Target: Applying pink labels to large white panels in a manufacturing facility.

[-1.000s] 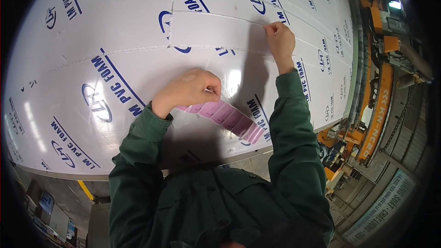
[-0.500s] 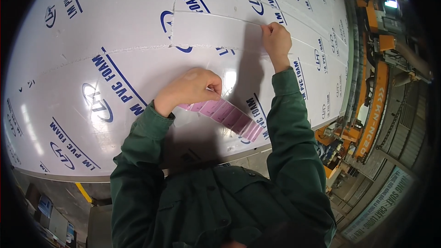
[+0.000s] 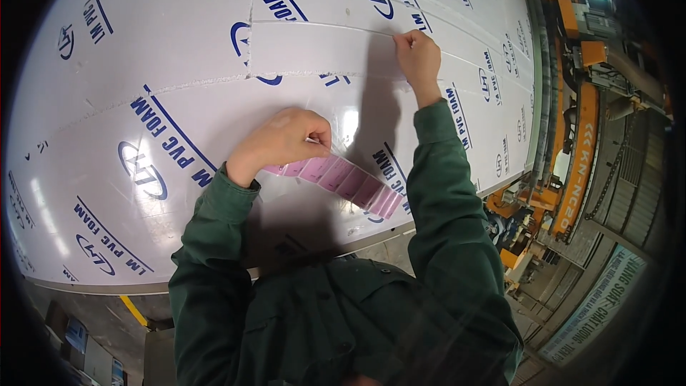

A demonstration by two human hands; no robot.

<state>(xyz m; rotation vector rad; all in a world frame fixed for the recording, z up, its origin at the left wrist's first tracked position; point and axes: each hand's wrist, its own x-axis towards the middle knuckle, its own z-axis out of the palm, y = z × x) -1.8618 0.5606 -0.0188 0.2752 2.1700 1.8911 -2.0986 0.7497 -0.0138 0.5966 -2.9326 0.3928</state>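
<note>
My left hand (image 3: 286,137) is closed in a pinch on a strip of pink labels (image 3: 336,174), which slants down to the right in front of my chest. The strip's left end passes under the hand. Farther away and to the right, my right hand (image 3: 420,57) is pinched closed against a white foam board panel (image 3: 314,48). Its fingertips sit at a long cut seam in the panel. Whatever they hold, if anything, is too small to make out. Both hands are over the large white sheet with blue print (image 3: 100,150).
Orange and grey machinery (image 3: 579,164) runs along the board's right side. A printed banner (image 3: 597,304) lies at the lower right. The board's near edge (image 3: 143,287) curves in front of me, and a yellow bar (image 3: 133,311) shows below it on the left.
The whole view has shifted slightly, so board and hands appear a little farther left. Both hands keep the same pinched poses, and the label strip stays in my left hand.
</note>
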